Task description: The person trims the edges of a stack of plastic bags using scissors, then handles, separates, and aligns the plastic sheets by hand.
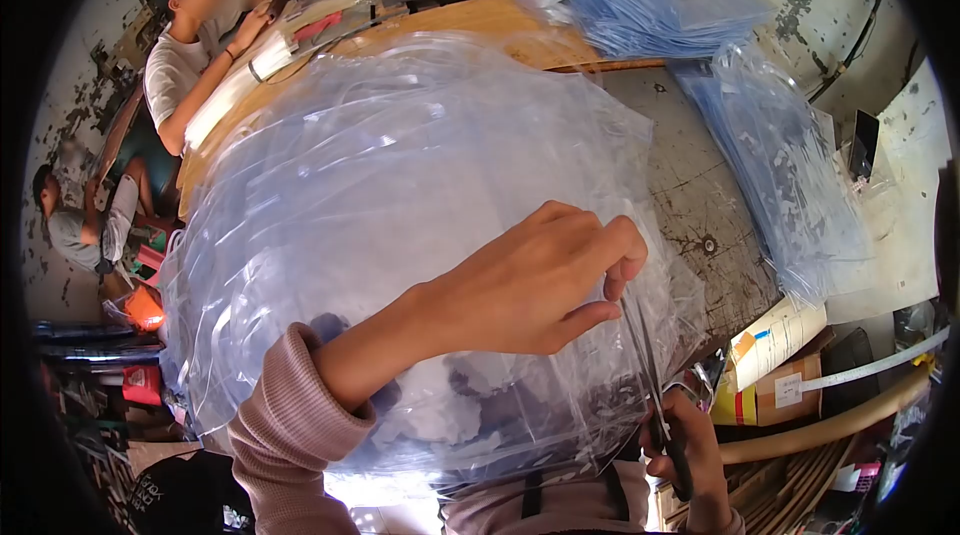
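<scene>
A large heap of clear plastic sheets [330,195] covers the worktable before me and hangs over its near edge. My left hand [545,280] reaches across it from the lower left, fingers curled in a pinch at the sheet's right edge. Low on the right, my right hand [690,445] grips a pair of scissors [648,375] by the handles. The scissor blades point up and away, along the plastic just below my left fingertips. Whether the blades are cutting into the plastic, I cannot tell.
Stacks of bluish plastic sheets [640,0] lie at the back right, with more plastic [790,175] along the right side. Cardboard boxes [790,390] and a pale tube [830,420] stand at lower right. One person [190,75] works at the far left; another [85,225] sits behind.
</scene>
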Demonstrator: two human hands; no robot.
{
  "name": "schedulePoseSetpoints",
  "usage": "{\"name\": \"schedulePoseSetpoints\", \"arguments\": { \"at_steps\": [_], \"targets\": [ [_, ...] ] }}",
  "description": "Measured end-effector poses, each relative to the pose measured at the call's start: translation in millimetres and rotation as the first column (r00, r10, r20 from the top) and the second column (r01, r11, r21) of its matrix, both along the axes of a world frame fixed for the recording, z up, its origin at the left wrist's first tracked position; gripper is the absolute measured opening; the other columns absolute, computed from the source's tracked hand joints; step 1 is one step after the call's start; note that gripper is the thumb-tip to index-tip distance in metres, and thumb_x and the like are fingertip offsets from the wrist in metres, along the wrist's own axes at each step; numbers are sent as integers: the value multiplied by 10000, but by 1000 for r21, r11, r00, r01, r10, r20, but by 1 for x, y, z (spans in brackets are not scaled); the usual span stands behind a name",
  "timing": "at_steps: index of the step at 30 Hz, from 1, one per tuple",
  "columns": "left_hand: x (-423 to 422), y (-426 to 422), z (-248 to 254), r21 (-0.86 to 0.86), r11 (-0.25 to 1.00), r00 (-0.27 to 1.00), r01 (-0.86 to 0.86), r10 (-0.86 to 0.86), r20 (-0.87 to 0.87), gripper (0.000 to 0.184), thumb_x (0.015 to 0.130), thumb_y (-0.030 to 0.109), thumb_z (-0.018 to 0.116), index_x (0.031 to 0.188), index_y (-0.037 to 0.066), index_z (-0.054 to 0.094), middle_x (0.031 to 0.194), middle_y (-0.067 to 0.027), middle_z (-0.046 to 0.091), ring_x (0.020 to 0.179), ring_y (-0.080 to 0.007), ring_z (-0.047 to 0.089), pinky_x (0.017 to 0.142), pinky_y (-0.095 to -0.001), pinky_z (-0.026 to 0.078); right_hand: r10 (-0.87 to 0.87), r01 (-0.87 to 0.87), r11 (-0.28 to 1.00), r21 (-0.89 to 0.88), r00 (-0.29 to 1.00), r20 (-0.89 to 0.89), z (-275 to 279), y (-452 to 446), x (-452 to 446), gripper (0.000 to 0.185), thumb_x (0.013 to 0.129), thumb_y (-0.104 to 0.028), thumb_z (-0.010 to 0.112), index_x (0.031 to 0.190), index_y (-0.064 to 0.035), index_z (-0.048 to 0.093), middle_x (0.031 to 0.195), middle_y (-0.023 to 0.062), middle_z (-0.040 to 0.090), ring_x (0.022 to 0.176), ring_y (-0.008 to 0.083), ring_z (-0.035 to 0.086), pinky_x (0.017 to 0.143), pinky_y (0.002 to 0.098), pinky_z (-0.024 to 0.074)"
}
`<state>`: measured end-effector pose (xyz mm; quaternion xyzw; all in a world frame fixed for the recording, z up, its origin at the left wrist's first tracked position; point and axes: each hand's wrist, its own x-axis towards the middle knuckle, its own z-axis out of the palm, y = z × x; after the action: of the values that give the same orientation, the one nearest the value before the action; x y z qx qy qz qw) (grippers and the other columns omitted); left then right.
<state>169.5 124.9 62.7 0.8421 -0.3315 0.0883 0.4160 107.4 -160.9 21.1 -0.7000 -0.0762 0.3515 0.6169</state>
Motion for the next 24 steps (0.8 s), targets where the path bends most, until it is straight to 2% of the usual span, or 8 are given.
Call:
{"name": "schedulePoseSetpoints", "arguments": {
  "at_steps": [6,10,12,17,19,20,23,24],
  "targets": [
    [0,2,2,-25,1000,1000,5,-6,-21,282,737,50,673,943,95,486,860,-20,552,832,-229,550,810,-355,384,-45,51,997,-54,995,94,-1,9,-4,780,498,-467,867,1001,-16,476,745,6,516,623,55,480,517,188,383],
    [3,8,0,6,999,998,52,-52,29,259,758,54,653,959,114,501,908,-15,534,853,-194,547,804,-343,377,-58,78,989,-126,986,156,-1,14,-6,762,493,-498,856,959,-15,494,720,-2,497,626,64,479,507,195,392],
    [0,5,-2,56,998,999,24,-26,40,248,761,55,648,963,126,523,908,-9,525,850,-179,545,806,-341,370,-59,128,974,-188,940,337,-10,7,-9,761,500,-534,838,939,-10,503,695,-5,482,623,69,474,497,205,399],
    [-2,1,-5,102,995,997,9,-17,75,183,778,69,630,941,142,588,905,6,499,857,-143,536,814,-339,355,-2,167,949,-268,853,522,-11,10,-9,751,529,-560,814,940,-10,510,684,4,482,616,93,467,491,213,390],
    [-1,0,-9,94,995,992,14,-26,126,71,797,97,608,858,133,611,874,9,496,852,-138,523,794,-329,354,57,262,905,-335,707,705,-11,12,-10,716,556,-532,809,944,-9,512,688,10,488,613,109,466,476,211,367],
    [0,-1,-10,99,995,992,0,-12,127,71,797,97,608,858,133,611,874,9,496,852,-138,523,794,-329,354,63,250,910,-330,705,707,-7,14,-11,716,556,-532,809,944,-9,512,688,10,488,613,109,466,476,211,367],
    [0,-6,-12,70,996,992,-55,47,118,47,767,107,619,738,143,610,818,10,498,830,-135,520,741,-320,357,228,331,802,-497,601,766,15,21,-15,417,647,-79,705,1047,-50,590,962,165,589,872,314,570,764,409,446],
    [2,-6,-16,36,999,984,-38,31,177,52,764,105,613,731,145,610,816,9,499,828,-137,520,736,-314,355,201,376,810,-451,544,815,5,18,-14,405,640,-60,684,1031,-26,583,907,179,568,825,367,561,706,400,458]
  ]
}}
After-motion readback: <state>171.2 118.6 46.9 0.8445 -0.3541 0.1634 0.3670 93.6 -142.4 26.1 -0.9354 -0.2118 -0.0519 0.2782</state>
